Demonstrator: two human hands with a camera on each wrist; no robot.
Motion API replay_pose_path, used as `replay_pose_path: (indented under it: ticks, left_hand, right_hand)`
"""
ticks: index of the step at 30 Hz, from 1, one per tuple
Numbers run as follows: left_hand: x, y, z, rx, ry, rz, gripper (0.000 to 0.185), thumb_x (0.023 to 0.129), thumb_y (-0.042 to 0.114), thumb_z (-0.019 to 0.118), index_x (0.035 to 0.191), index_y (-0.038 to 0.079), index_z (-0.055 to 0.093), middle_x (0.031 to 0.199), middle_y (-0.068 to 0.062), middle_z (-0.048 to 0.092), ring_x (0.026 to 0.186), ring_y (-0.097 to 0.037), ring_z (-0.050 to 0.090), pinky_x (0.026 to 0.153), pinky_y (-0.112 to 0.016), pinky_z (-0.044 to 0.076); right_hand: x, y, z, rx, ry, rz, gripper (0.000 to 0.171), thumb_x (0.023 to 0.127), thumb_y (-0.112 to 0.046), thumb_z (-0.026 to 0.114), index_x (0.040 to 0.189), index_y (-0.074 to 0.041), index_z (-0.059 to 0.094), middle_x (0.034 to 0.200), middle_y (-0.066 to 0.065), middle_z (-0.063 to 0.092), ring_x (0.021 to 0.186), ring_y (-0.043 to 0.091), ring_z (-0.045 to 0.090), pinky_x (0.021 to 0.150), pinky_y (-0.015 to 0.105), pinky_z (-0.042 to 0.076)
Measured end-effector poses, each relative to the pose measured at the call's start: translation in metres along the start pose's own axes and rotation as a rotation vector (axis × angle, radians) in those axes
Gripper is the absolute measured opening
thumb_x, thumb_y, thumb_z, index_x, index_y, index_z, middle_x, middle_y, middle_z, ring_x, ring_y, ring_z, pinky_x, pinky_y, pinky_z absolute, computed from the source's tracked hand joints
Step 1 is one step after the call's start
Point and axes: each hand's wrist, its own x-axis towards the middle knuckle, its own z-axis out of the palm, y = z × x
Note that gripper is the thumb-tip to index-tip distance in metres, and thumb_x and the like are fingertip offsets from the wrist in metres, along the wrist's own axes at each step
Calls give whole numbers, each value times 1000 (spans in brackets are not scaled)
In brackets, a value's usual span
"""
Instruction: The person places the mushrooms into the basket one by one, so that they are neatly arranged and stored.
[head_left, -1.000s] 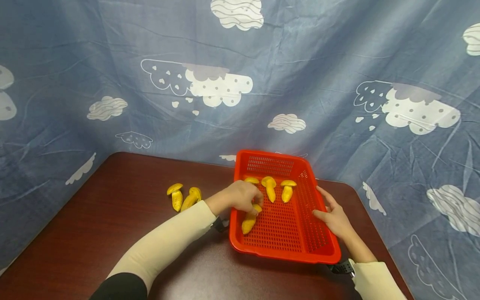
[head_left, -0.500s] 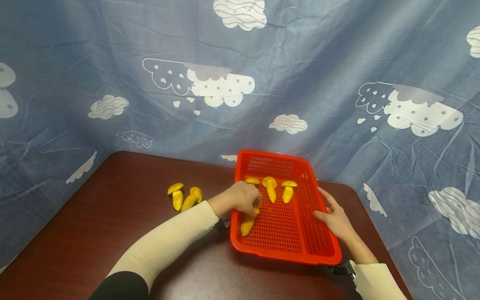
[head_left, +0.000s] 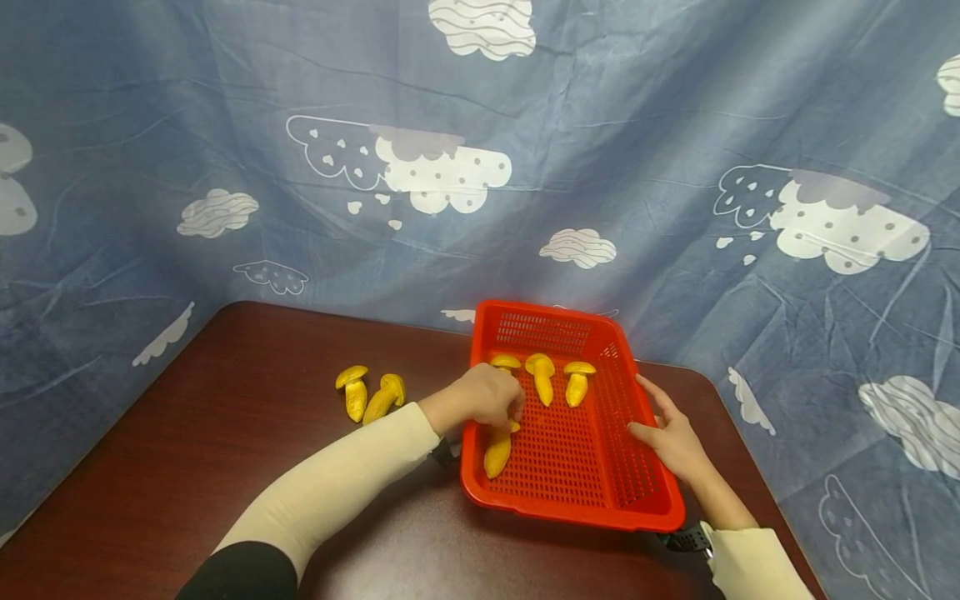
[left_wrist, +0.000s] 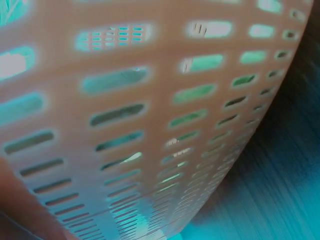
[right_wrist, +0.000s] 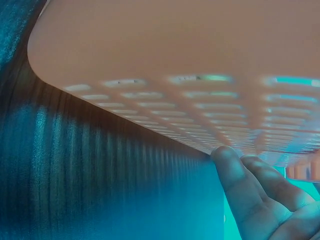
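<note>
A red plastic basket [head_left: 570, 516] with slotted walls lies on the table. In it, three yellow mushrooms stand in a row near the back: one [head_left: 540, 375] in the middle, one [head_left: 577, 385] on the right, and one [head_left: 506, 362] partly behind my left hand [head_left: 491, 396]. That hand reaches over the left wall and pinches the cap end of another yellow mushroom [head_left: 497, 454] lying on the basket floor; its fingertips are partly hidden. My right hand [head_left: 671, 437] holds the right rim, thumb over it. In the right wrist view, fingers [right_wrist: 230, 170] lie along the basket's outside.
Two more yellow mushrooms, one [head_left: 352, 392] upright-looking and one [head_left: 385, 398] slanted, lie on the dark brown table [head_left: 247, 400] left of the basket. A blue cloth [head_left: 360, 250] with cloud prints hangs behind the table.
My left hand has shifted the mushroom it pinches slightly toward the front of the basket and turned it more upright in view. My right hand stays on the rim.
</note>
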Motion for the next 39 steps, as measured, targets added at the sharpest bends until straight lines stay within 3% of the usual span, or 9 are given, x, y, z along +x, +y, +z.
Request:
replay_pose_path:
  ticks: [9,14,19,27,32,39]
  left_hand:
    - [0,-1,0,-21,9,7,13,79,47,74,84,37,68,76,22,60,76,-2,57,72,-26,46]
    - [-2,-4,0,-98,46,27,15,79,44,75,87,34,68,79,20,62,77,-3,57,72,-27,46]
    - [-4,-9,1,-204,162,91,18,80,39,74,95,29,70,93,17,66,86,-3,58,76,-26,49]
    - [-8,-22,3,-389,370,280,23,83,26,72,103,14,72,103,1,70,99,-9,59,91,-24,47]
    - [-16,-33,0,-409,449,293,24,84,25,71,106,14,70,105,4,68,101,-8,59,93,-24,47]
    - [-31,-51,-6,-461,567,292,25,84,21,69,108,15,71,105,5,67,93,-9,59,81,-23,50]
  right_hand:
    - [0,1,0,2,-6,-3,78,91,-3,57,155,-18,15,109,31,62,74,19,71,61,41,58]
    - [0,1,1,-1,-6,4,78,91,-3,57,155,-19,14,113,35,59,74,20,71,61,41,58]
    - [1,-1,0,-7,-2,3,78,92,-3,56,155,-18,14,111,34,60,74,20,71,61,41,58]
    - [0,0,0,-22,3,9,78,92,-5,57,155,-20,15,109,32,62,72,18,71,61,40,58]
    - [0,-1,1,-19,6,7,78,92,-4,57,155,-20,15,109,32,62,73,17,70,61,40,58]
    - [-1,-5,1,-20,4,10,79,92,-5,58,155,-19,14,110,33,62,72,18,70,60,39,58]
